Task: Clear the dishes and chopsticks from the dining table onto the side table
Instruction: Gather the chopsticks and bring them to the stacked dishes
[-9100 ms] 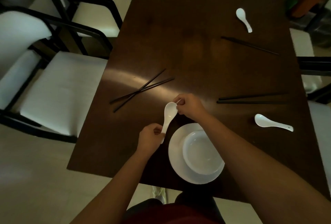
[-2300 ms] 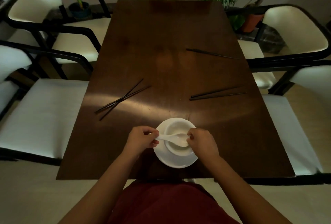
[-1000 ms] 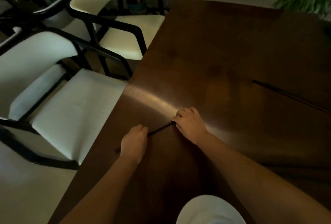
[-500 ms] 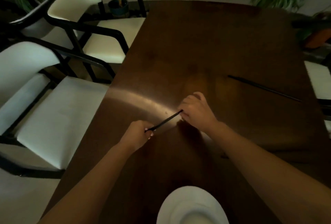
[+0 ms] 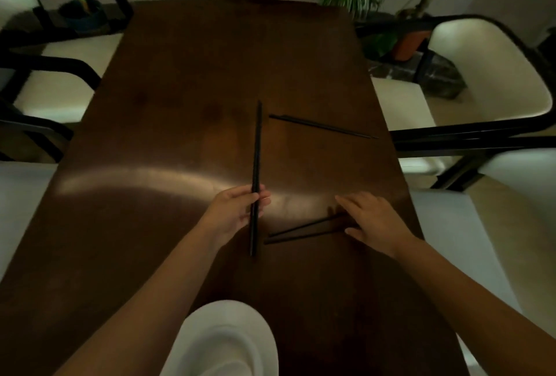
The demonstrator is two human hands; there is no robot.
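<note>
Dim dining room, dark table (image 5: 180, 105), pale chairs (image 5: 487, 75) either side. Left hand (image 5: 237, 210) curled round a gathered pair (image 5: 256, 171), tips pointing away. Right hand (image 5: 373, 219) flat, fingers straight, touching the handle end of the near pair (image 5: 301, 231) lying on the wood. Best bet: sweep both sticks together first, then pinch near the thick ends so neither rolls off. Third pair (image 5: 323, 126) waiting further up. Plate (image 5: 195, 342) and bowl (image 5: 228, 348) stacked at the near edge.
</note>
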